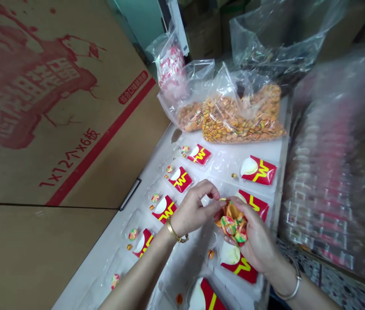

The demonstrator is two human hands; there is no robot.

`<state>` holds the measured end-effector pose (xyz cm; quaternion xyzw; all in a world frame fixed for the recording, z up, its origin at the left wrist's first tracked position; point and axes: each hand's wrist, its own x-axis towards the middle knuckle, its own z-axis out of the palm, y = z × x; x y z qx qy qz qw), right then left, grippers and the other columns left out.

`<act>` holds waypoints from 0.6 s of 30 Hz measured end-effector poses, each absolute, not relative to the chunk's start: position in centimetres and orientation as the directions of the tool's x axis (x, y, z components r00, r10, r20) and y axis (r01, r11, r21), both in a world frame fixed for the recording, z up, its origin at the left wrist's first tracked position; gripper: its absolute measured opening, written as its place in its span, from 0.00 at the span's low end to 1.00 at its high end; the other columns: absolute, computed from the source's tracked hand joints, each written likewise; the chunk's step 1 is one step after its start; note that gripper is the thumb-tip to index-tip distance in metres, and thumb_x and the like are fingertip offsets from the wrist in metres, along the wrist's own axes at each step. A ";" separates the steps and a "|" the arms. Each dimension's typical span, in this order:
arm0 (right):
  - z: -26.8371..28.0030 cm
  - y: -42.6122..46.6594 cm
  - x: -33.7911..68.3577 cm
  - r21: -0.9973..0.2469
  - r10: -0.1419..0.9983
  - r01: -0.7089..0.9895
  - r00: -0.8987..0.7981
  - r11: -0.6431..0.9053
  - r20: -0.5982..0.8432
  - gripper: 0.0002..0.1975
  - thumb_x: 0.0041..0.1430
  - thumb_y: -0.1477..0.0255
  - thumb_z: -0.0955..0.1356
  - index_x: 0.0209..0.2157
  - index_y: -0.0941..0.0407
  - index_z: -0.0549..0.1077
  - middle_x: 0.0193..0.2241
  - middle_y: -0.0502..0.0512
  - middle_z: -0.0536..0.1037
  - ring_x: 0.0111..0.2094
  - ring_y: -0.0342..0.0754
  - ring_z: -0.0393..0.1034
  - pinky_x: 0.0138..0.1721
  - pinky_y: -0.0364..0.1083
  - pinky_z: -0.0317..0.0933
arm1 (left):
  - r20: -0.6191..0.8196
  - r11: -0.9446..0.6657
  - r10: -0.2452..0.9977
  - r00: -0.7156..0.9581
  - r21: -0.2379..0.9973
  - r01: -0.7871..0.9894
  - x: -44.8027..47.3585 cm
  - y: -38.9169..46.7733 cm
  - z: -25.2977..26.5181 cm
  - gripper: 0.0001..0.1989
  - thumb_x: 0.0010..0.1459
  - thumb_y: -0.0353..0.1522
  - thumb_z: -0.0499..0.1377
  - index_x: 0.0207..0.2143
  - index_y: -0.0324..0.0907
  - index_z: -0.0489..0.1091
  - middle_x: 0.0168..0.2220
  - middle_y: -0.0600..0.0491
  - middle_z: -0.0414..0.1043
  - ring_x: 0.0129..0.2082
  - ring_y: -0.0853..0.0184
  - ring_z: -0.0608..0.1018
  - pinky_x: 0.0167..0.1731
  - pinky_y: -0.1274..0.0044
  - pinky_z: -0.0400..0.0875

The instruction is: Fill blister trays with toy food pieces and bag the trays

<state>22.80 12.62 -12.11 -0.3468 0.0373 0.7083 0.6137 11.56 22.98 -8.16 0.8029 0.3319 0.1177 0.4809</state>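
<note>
My right hand (pixel 256 237) is cupped around a handful of small colourful candy pieces (pixel 230 224), orange, green, yellow and red. At the near side of that handful, my left hand (pixel 197 209) has its thumb and forefinger drawn together. What sits between those fingertips, if anything, is too small to make out. Beneath both hands lie clear plastic trays (pixel 221 161). They hold red packets (pixel 180 179) with a yellow zigzag mark and a white top. Small round multicoloured pieces (pixel 155 197) and tiny burger-shaped pieces (pixel 211 254) rest beside several packets.
Large clear bags of orange pieces (pixel 240 120) stand at the table's far end, with a bag of pink-and-white items (pixel 172 71) behind. A big cardboard box (pixel 98 172) borders the left. Stacked clear trays (pixel 324 185), blurred, stand at right.
</note>
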 end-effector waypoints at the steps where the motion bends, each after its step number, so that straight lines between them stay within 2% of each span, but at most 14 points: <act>1: -12.0 12.4 23.0 -0.388 0.858 -0.889 -0.010 -0.243 -0.514 0.11 0.58 0.61 0.64 0.37 0.54 0.69 0.28 0.51 0.73 0.21 0.42 0.65 0.16 0.39 0.50 | -0.166 -0.235 0.672 0.721 0.876 0.420 11.7 22.8 -8.5 0.10 0.57 0.38 0.59 0.30 0.40 0.66 0.32 0.53 0.68 0.33 0.70 0.70 0.36 0.77 0.65; 5: -11.6 11.5 23.9 -0.473 0.894 -0.850 0.005 -0.233 -0.449 0.11 0.60 0.61 0.64 0.36 0.54 0.67 0.31 0.51 0.73 0.21 0.40 0.63 0.17 0.39 0.48 | -0.298 0.107 0.678 0.672 0.944 0.312 12.5 22.6 -9.2 0.13 0.54 0.38 0.62 0.31 0.38 0.65 0.29 0.55 0.66 0.28 0.73 0.69 0.31 0.79 0.64; 8: -11.3 11.1 24.3 -0.504 0.898 -0.826 -0.005 -0.253 -0.441 0.11 0.60 0.61 0.64 0.38 0.53 0.67 0.31 0.51 0.73 0.21 0.40 0.61 0.16 0.39 0.46 | -0.322 0.264 0.670 0.669 0.945 0.190 13.0 22.2 -8.7 0.13 0.51 0.37 0.64 0.32 0.37 0.67 0.29 0.55 0.67 0.29 0.73 0.69 0.32 0.79 0.65; 14: -11.4 11.1 24.7 -0.509 0.896 -0.825 0.007 -0.246 -0.444 0.13 0.60 0.60 0.63 0.42 0.53 0.68 0.31 0.51 0.73 0.20 0.40 0.61 0.16 0.39 0.46 | -0.315 0.299 0.712 0.628 0.945 0.135 13.2 21.9 -8.3 0.11 0.51 0.34 0.65 0.33 0.37 0.70 0.29 0.55 0.69 0.29 0.74 0.70 0.32 0.80 0.64; 18: -11.5 10.6 24.7 -0.468 0.868 -0.824 -0.056 -0.319 -0.493 0.12 0.58 0.60 0.65 0.40 0.52 0.71 0.28 0.51 0.74 0.20 0.40 0.62 0.15 0.38 0.50 | -0.273 0.253 0.780 0.562 0.960 0.115 12.7 20.8 -8.6 0.10 0.51 0.34 0.65 0.32 0.37 0.69 0.28 0.55 0.68 0.28 0.75 0.69 0.31 0.81 0.63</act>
